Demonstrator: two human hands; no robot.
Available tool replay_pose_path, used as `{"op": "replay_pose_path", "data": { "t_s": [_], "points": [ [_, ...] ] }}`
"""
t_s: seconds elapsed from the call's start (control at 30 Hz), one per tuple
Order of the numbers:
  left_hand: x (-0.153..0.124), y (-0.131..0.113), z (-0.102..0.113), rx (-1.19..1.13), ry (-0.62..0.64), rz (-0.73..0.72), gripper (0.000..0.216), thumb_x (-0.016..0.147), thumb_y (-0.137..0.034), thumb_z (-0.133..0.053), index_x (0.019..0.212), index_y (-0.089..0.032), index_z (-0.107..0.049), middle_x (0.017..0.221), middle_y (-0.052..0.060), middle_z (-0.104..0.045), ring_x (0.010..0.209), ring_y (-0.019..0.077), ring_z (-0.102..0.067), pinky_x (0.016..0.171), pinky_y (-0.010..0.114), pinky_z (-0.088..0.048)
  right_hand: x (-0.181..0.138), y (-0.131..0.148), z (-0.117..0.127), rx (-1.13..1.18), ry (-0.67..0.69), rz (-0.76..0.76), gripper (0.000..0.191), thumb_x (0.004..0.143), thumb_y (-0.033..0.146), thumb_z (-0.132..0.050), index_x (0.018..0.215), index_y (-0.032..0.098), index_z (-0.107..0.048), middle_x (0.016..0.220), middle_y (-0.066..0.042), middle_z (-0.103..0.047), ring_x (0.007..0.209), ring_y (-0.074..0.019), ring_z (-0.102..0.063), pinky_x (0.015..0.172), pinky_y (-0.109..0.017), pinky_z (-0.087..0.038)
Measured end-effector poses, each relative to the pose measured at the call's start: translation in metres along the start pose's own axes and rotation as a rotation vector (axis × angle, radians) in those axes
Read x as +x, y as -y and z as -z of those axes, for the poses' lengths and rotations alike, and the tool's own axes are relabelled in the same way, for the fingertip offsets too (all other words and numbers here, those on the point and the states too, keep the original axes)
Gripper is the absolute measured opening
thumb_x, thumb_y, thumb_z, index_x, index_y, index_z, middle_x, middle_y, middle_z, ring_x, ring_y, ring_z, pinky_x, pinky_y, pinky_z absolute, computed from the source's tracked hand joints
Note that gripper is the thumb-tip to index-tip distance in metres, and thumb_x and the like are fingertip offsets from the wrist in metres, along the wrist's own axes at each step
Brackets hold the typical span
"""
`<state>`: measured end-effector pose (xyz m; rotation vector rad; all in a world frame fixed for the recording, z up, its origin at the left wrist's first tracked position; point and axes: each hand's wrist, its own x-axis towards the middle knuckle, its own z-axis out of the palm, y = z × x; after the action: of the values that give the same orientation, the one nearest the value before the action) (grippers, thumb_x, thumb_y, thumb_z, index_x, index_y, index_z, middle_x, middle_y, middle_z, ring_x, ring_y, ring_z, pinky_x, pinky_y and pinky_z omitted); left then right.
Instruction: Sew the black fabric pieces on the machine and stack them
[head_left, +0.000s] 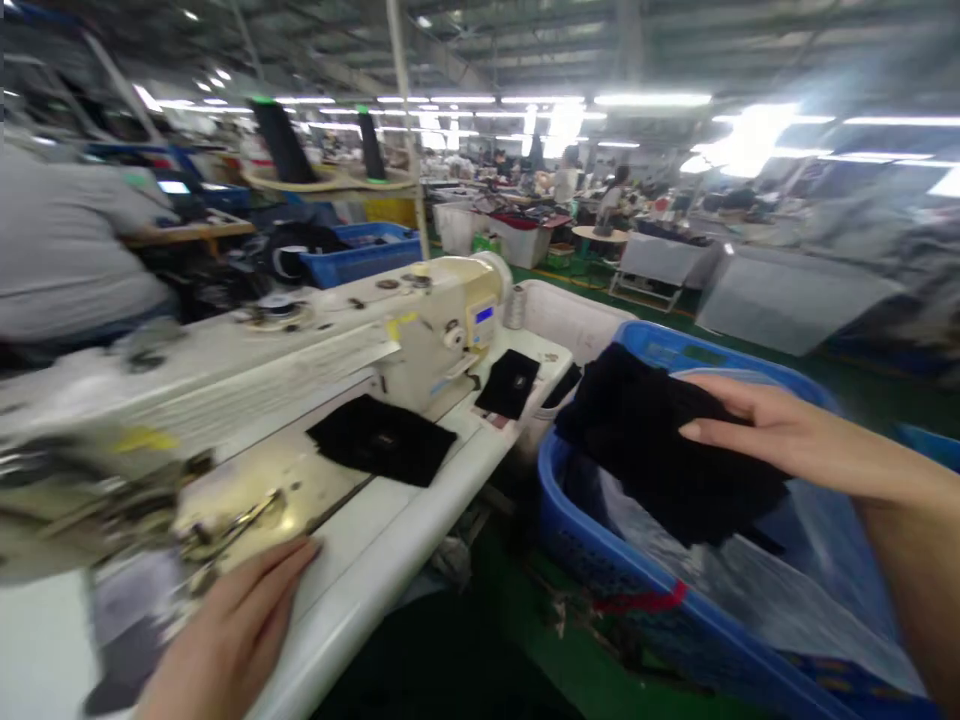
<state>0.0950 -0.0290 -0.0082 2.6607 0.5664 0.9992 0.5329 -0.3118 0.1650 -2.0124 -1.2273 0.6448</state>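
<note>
My right hand (739,430) grips a bunch of black fabric pieces (652,440) over the blue plastic basket (559,480), thumb on top. Flat on the sewing machine table near the needle area rests my left hand (240,620), fingers stretched out and holding nothing. The sewing machine (427,340) is cream-white with a small lit display. A black fabric piece (382,438) with a small light mark lies on its bed, beyond my left hand. Another black piece (510,383) lies at the right end of the table. Clear plastic lining shows inside the basket.
A thread spool (515,307) stands behind the machine's right end, near a white bin (577,315). Two dark thread cones (283,140) rise at the back left. A person in a grey top (67,230) sits at the left. Another blue basket (367,255) stands behind the machine.
</note>
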Motion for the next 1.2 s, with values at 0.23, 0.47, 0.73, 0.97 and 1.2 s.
{"op": "replay_pose_path", "data": {
  "t_s": [0.23,0.47,0.73,0.97,1.2],
  "points": [
    [-0.015,-0.009,0.009,0.213,0.057,0.068,0.030,0.097,-0.019,-0.045,0.117,-0.021,-0.068,0.114,0.011,-0.069,0.102,0.0243,-0.069,0.090,0.038,-0.060,0.083,0.084,-0.146,-0.042,0.581,0.447,0.045,0.090,0.033,-0.060,0.135,0.027,-0.062,0.132,-0.002,-0.066,0.123,-0.0255,-0.060,0.108,-0.040,-0.046],
    [-0.016,-0.019,0.013,0.126,0.073,0.126,0.029,0.100,-0.018,-0.043,0.119,-0.018,-0.065,0.115,0.012,-0.066,0.104,0.0230,-0.065,0.092,0.038,-0.057,0.158,0.108,-0.240,-0.255,0.208,0.392,0.037,0.089,0.020,-0.059,0.126,0.018,-0.064,0.117,-0.009,-0.072,0.107,-0.0256,-0.067,0.095,-0.039,-0.052],
    [-0.020,-0.020,0.015,0.158,0.084,0.301,0.022,0.100,-0.026,-0.050,0.111,-0.017,-0.068,0.100,0.010,-0.066,0.094,0.0253,-0.062,0.085,0.042,-0.055,0.121,0.097,-0.283,-0.399,-0.229,0.484,0.028,0.098,0.025,-0.045,0.112,0.015,-0.068,0.120,-0.018,-0.065,0.116,-0.0347,-0.055,0.103,-0.049,-0.041],
    [-0.025,-0.024,0.014,0.138,0.081,0.324,0.019,0.096,-0.020,-0.055,0.110,-0.019,-0.068,0.101,0.009,-0.065,0.095,0.0236,-0.061,0.086,0.038,-0.053,0.094,0.107,-0.313,-0.369,-0.213,0.585,0.030,0.100,0.034,-0.043,0.095,0.021,-0.069,0.103,-0.013,-0.068,0.103,-0.0283,-0.060,0.096,-0.040,-0.046],
    [-0.024,-0.029,0.014,0.135,0.100,0.327,0.020,0.098,-0.019,-0.049,0.110,-0.019,-0.065,0.105,0.009,-0.061,0.094,0.0216,-0.061,0.085,0.035,-0.053,0.139,0.129,-0.329,-0.360,-0.304,0.341,0.047,0.092,0.059,-0.054,0.103,0.014,-0.063,0.099,-0.020,-0.067,0.101,-0.0361,-0.063,0.091,-0.047,-0.049]
  ]
}}
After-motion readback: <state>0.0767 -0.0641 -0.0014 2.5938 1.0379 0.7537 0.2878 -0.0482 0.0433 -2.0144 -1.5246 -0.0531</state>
